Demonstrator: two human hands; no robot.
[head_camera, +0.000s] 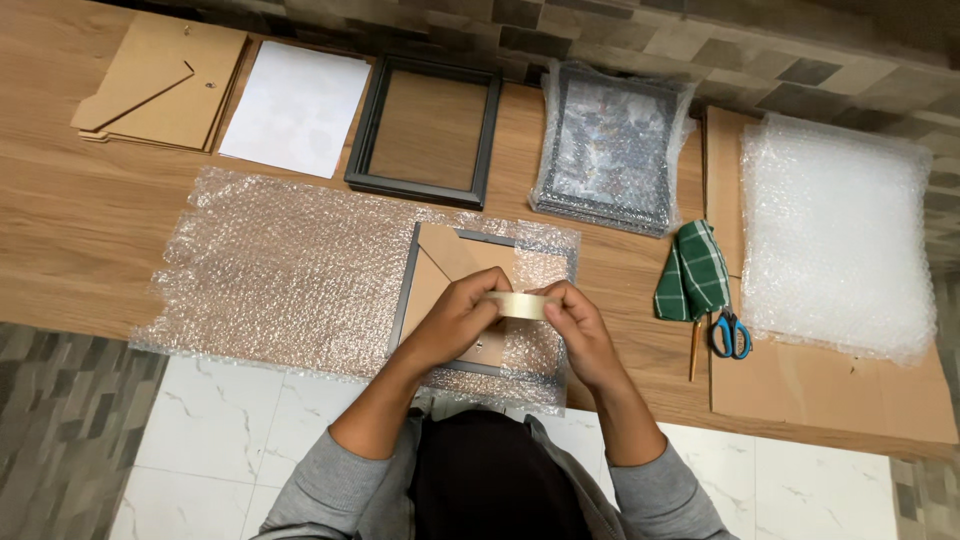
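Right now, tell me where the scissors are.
In the head view, the scissors lie on the table's right side, just below the green checked cloth and left of the bubble wrap stack.

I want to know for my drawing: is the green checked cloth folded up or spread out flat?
Folded up. The green checked cloth lies bunched into a narrow bundle on the wooden table, beside the blue-handled scissors, not opened flat.

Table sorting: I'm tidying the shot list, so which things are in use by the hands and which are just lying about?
In use:
left hand
right hand
tape roll, held by both hands
frame lying face down
bubble wrap sheet under it

Lying about:
empty frame
white sheet
cardboard backs
wrapped frames
green checked cloth
scissors
bubble wrap stack
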